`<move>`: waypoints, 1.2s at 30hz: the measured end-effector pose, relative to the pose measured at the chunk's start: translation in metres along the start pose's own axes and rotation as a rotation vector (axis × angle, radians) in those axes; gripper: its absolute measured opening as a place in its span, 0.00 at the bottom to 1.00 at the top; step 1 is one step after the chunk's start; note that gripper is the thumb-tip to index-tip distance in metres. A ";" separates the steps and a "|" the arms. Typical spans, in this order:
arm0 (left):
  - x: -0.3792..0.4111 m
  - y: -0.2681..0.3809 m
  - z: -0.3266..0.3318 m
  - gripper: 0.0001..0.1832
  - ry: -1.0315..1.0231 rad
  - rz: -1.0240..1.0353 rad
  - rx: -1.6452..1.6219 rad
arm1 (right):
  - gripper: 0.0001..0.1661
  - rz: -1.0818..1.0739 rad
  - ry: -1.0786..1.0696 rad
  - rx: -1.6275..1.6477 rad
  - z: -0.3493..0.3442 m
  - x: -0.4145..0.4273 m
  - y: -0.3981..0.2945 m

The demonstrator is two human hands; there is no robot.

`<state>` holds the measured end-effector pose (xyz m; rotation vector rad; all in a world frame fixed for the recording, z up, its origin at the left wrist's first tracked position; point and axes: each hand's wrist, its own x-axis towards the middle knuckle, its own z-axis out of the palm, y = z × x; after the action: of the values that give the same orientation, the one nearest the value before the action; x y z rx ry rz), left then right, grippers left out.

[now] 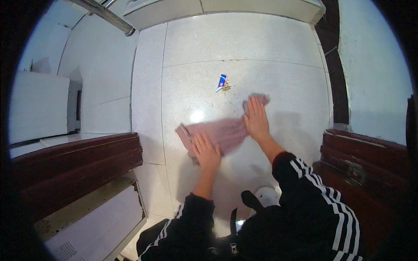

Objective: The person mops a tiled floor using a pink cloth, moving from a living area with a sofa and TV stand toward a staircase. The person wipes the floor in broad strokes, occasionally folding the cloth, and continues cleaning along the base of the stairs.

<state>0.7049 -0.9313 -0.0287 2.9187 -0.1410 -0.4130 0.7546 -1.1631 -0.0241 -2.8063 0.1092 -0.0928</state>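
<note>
A dusty-pink cloth (228, 133) lies spread on the pale tiled floor (277, 78). My left hand (206, 151) presses its left part down, palm flat. Over the cloth's narrow upper right end, my right hand (257, 119) is laid flat, fingers pointing away from me. Neither hand grips the cloth; the undersides of both are hidden. Farther off on the tiles, beyond the cloth, is a small blue and white packet or scrap (222, 81) with a little heap of brownish crumbs (226, 87) beside it.
Dark red-brown wooden frames (81, 169) stand at left and right (365, 153). A metal pole (111, 16) slants in at the upper left. A tiled ledge (228, 7) crosses the far side. At lower left lies a white panel or box (98, 225); a white object (267, 196) is near my body.
</note>
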 end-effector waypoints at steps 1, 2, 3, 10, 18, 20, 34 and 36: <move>-0.025 0.007 0.003 0.39 -0.024 0.027 -0.027 | 0.37 0.022 -0.017 0.007 -0.008 -0.029 0.007; -0.048 0.012 0.005 0.40 -0.053 0.064 -0.046 | 0.38 0.049 -0.034 0.011 -0.015 -0.056 0.014; -0.069 0.014 0.006 0.40 -0.081 0.101 -0.062 | 0.38 0.096 -0.053 0.019 -0.023 -0.081 0.017; -0.130 0.046 0.022 0.46 -0.247 0.276 -0.059 | 0.39 0.474 -0.001 0.053 -0.042 -0.235 0.049; -0.065 0.125 0.027 0.44 -0.132 0.203 -0.064 | 0.39 0.528 0.241 -0.019 -0.030 -0.131 0.117; -0.036 0.140 0.025 0.43 -0.067 0.188 -0.097 | 0.39 0.506 0.249 -0.040 -0.025 -0.083 0.132; 0.028 0.072 0.004 0.41 0.008 -0.029 -0.046 | 0.38 0.115 0.064 0.041 -0.005 0.030 0.076; -0.017 0.051 0.012 0.41 0.004 -0.009 -0.046 | 0.39 0.122 0.016 0.035 -0.007 -0.018 0.055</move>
<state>0.6818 -0.9810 -0.0251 2.8753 -0.1157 -0.4069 0.7330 -1.2154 -0.0361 -2.7568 0.2788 -0.0876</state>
